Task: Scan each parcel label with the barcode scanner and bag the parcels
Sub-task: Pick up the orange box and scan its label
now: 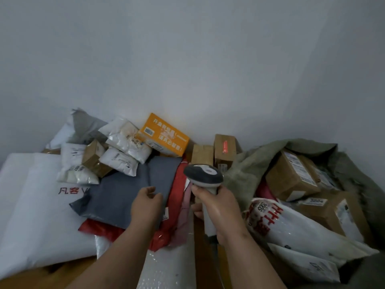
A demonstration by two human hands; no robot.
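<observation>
While the barcode scanner (203, 178) is being held up by the right hand (220, 209), with the fingers wrapped tight round its handle, the next parcel is being reached for. The scanner's head is being pointed away from the person, toward the wall, and a red light is being thrown onto a brown box (225, 150) far ahead of that grip.

The left hand (145, 205) is being laid on the grey parcel (129, 190). Its fingers are loosely bent near the parcel's right edge, and nothing is being held in them yet as far as can be seen. This hand is the nearer one to the parcel.

The grey parcel is lying flat, to the left of the scanner grip and a little lower. Its long side is running from the near left up to the far right. It is resting on top of a red parcel (177, 207). No label is being shown on its top, so it probably needs to be turned over before it is scanned.

The green sack (245, 176) is being kept open just to the right of the scanner grip, with boxes already inside.
</observation>
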